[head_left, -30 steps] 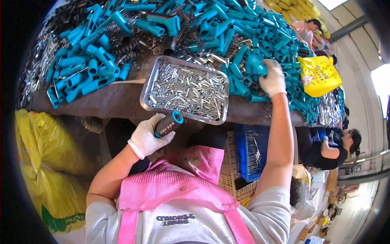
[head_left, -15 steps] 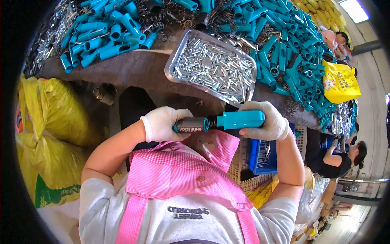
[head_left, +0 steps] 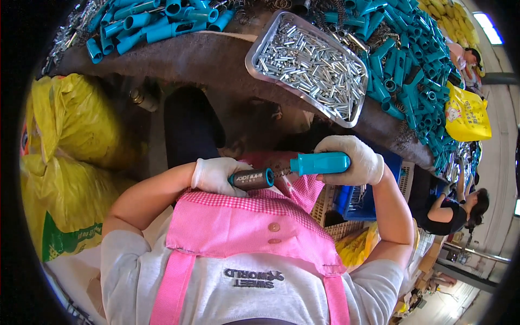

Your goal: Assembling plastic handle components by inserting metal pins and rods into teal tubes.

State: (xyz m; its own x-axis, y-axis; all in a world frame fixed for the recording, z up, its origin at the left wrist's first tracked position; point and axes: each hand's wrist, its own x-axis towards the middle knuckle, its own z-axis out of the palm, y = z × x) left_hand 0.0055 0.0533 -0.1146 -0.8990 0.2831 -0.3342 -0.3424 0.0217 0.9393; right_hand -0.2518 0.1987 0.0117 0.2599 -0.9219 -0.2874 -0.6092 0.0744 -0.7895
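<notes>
My left hand (head_left: 215,176), in a white glove, is closed around a dark grey sleeve (head_left: 251,179) with a teal rim at its open end. The white-gloved right hand (head_left: 356,158) grips a teal plastic housing (head_left: 320,163) by its rounded outer end. A dark coil spring (head_left: 283,173) bridges the short gap between the two parts. The pieces lie roughly in line in front of my pink apron, with the grey sleeve a little lower. What lies inside either part is hidden.
Beyond my hands, a metal tray (head_left: 264,38) of small silver pins rests on the worktable's edge (head_left: 179,60). Teal housings (head_left: 403,65) are heaped around it. Yellow sacks (head_left: 76,130) stand left, a blue crate (head_left: 365,208) right. A co-worker (head_left: 452,211) sits farther right.
The sleeve and housing are slightly farther apart, and the sleeve tilts more. The tray and table have shifted up and right in the picture as the view moved.
</notes>
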